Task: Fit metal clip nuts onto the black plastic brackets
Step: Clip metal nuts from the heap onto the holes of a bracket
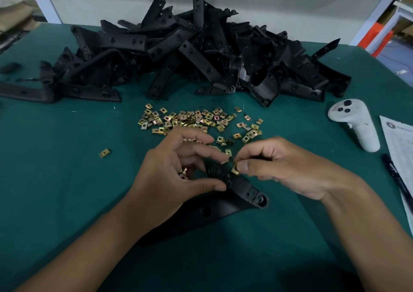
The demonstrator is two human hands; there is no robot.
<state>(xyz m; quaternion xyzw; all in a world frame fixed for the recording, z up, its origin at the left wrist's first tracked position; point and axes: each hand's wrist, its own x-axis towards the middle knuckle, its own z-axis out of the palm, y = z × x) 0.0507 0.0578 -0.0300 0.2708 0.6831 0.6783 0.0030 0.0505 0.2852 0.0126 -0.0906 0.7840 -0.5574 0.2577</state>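
Item in work: one black moulded plastic bracket (241,189), long and angled, lying on the green mat (67,180) directly in front of you, its holed end raised between your hands. Expect it to be light and stiff, with smooth faces that may slide on the mat; hold it near the end being fitted, not by the far arm.

Left hand (178,173): thumb and fingers curled round the bracket's holed end, steadying it. A few loose nuts seem to sit under the palm, though that is partly hidden.

Right hand (274,168): thumb and forefinger pinch one small brass-coloured metal clip nut (235,168), which touches the bracket's edge just beside the round boss. Whether it is fully seated cannot be told. Judge it springy, thin and sharp-edged; grip it by its flat faces and push squarely, or it will likely twist or skid off.

Stock, near: scattered heap of brass-coloured clip nuts (196,119), just beyond your hands; one stray nut (104,153) apart to the left.

Stock, far: large pile of black plastic brackets (201,52) at the back of the mat.

Other: white handheld controller (355,126), black pen (395,180) and printed paper sheet (400,139) at the right.
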